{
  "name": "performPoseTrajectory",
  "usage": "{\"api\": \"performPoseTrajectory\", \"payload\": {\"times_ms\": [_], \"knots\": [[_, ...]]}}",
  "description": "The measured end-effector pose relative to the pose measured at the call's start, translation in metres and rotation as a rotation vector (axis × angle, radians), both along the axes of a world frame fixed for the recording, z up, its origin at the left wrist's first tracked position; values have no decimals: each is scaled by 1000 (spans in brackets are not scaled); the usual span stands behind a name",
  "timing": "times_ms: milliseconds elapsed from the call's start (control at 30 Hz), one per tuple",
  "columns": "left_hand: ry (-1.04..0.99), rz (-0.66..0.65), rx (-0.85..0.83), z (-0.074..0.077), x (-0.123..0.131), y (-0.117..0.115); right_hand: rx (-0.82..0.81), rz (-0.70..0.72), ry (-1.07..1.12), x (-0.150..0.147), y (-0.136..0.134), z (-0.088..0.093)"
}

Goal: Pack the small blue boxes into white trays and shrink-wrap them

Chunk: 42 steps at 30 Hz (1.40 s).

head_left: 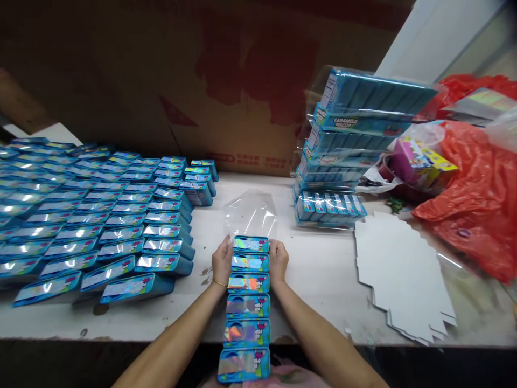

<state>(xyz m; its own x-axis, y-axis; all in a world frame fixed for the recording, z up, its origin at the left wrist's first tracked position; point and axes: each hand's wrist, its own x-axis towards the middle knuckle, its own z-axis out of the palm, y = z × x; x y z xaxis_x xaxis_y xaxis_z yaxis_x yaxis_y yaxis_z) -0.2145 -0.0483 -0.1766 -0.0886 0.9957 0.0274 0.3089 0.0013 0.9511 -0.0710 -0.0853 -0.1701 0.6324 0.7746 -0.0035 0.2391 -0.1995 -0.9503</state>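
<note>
A column of several small blue candy packs [249,306], with shiny foil-like labels on top, runs from the table toward my body. My left hand [222,263] grips its far end from the left side, fingers curled in. On the opposite side my right hand [278,263] presses against the same end with bent fingers. A clear plastic bag [251,213] lies beyond the far end, touching or around the first pack; which of these I cannot tell. The nearest packs reach past the table edge, close to my clothing.
Many standing blue packs [121,221] fill the left of the table. At the back right stands a stack of plastic-wrapped display boxes [355,140]. White cardboard sheets [398,269] and red plastic bags [476,188] lie to the right. A large cardboard box [161,70] closes off the back.
</note>
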Motion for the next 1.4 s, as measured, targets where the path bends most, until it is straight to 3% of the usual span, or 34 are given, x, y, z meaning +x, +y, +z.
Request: {"api": "performPoseTrajectory", "payload": {"times_ms": [167, 333, 467, 567, 667, 867, 1000, 1100, 1167, 1300, 1400], "knots": [[294, -94, -87, 16, -22, -26, -141, 126, -58, 4, -40, 11], [824, -313, 26, 35, -40, -37, -349, 360, -693, 14, -66, 37], [970, -259, 286, 46, -41, -32, -277, 461, -1065, 15, -53, 58], [968, -282, 364, 52, -38, -26, -297, 618, -1111, 16, -35, 67], [926, -327, 275, 60, -37, -20, -401, 720, -1056, 20, -19, 74], [839, -399, 93, 84, -40, -3, -414, 804, -850, 27, 5, 100], [780, -401, 187, 94, -40, -7, -340, 720, -1030, 20, -4, 108], [684, -322, 337, 87, -38, -16, -181, 618, -1181, 13, -19, 99], [598, -271, 346, 77, -36, -18, -84, 566, -1216, 10, -25, 90], [384, -194, 213, 62, -31, -15, -5, 480, -1124, 9, -26, 75], [360, -170, 311, 62, -30, -15, 78, 447, -1060, 9, -25, 68]]}}
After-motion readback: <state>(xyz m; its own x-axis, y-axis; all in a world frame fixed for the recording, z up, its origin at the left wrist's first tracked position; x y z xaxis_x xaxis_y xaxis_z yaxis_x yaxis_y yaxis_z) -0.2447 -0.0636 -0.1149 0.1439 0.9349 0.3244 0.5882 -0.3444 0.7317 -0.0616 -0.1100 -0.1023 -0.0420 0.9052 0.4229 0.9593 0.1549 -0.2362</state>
